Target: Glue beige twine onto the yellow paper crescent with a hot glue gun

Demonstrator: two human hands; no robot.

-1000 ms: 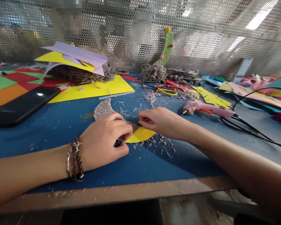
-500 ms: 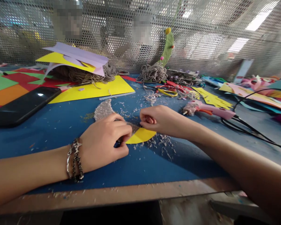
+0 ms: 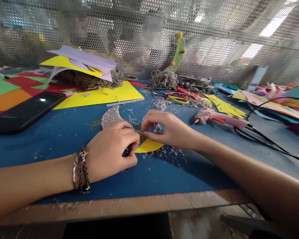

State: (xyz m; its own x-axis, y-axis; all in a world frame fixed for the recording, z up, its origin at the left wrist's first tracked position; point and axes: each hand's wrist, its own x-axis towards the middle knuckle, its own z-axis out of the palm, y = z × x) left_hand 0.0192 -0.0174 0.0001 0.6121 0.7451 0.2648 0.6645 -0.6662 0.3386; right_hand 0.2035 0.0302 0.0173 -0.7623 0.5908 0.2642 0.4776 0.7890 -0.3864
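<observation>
A crescent of yellow card (image 3: 149,146) lies on the blue tabletop, part of it covered with grey yarn (image 3: 111,117). My left hand (image 3: 113,147), with a beaded bracelet at the wrist, rests over its middle, fingers curled on it and hiding that part. On the other side, my right hand (image 3: 168,129) bends over the yarn-covered surface. Its thumb and index fingertips come close together there; anything between them is too small to make out. Bits of cut yarn (image 3: 174,156) are scattered around the crescent.
A black phone (image 3: 27,111) lies at left, beside coloured paper and a yellow sheet (image 3: 102,96). Behind are yarn heaps (image 3: 163,79) and yellow-handled scissors (image 3: 178,99). A pink glue gun (image 3: 221,119) with black cables is at right. Perforated metal mesh (image 3: 129,39) stands behind the table.
My right hand has shifted slightly left and changed from a tight curl to longer, looser fingers at the crescent. My left hand stays in place on it.
</observation>
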